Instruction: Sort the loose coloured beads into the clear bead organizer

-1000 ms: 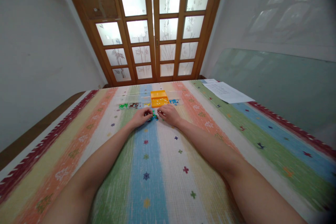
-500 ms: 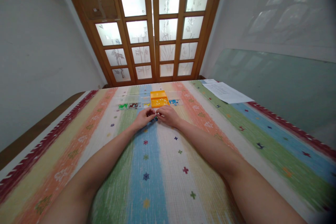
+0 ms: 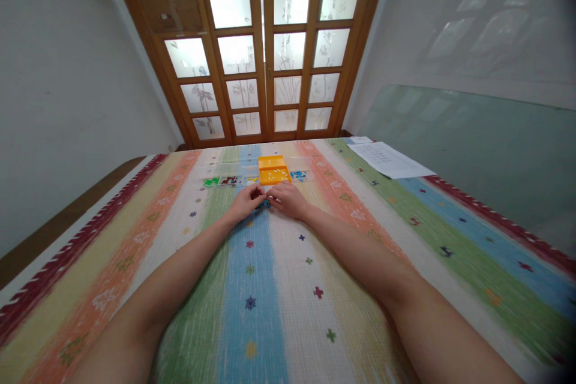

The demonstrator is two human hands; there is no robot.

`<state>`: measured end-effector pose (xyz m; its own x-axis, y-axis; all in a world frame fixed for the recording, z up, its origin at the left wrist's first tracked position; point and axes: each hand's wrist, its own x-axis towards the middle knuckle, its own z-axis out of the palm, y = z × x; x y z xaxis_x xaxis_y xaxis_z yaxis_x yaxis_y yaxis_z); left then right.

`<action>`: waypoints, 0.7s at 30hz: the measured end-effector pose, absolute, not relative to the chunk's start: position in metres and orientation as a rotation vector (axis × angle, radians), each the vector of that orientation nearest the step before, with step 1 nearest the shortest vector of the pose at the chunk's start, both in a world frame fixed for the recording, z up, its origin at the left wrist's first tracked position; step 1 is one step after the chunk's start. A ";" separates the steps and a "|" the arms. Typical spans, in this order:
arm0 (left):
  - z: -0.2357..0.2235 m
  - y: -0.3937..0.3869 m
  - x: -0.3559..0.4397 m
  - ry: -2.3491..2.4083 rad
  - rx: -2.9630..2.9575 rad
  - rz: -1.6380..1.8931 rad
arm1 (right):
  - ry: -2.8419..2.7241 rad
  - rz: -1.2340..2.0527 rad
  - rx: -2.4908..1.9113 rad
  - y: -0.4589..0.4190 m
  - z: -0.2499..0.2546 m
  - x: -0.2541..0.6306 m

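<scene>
Striped cloth surface (image 3: pixel 279 288), left hand (image 3: pixel 245 201) and right hand (image 3: pixel 285 199) meeting fingertip to fingertip, pinched on small teal pieces (image 3: pixel 264 204) near the far edge, orange tray (image 3: pixel 272 170) just beyond.

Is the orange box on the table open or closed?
Open. The orange box shows its lid laid back behind the tray, and small pale pieces lie visible inside. Both hands are in front of it, not touching it.

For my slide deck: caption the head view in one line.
Left hand and right hand meet over small coloured pieces on a striped cloth, near an orange tray.
</scene>
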<state>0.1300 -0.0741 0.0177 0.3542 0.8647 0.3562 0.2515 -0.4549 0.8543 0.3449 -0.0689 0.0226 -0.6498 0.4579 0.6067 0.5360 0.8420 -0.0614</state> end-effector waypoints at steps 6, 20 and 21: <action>0.018 -0.076 0.127 1.057 1.968 1.052 | -2.311 -0.096 -0.869 -0.065 0.022 0.349; 0.021 -0.077 0.120 1.158 1.992 1.028 | -1.645 0.135 -1.657 -0.045 0.034 0.389; 0.020 -0.077 0.120 1.159 1.996 1.029 | -1.617 0.151 -1.686 -0.046 0.037 0.393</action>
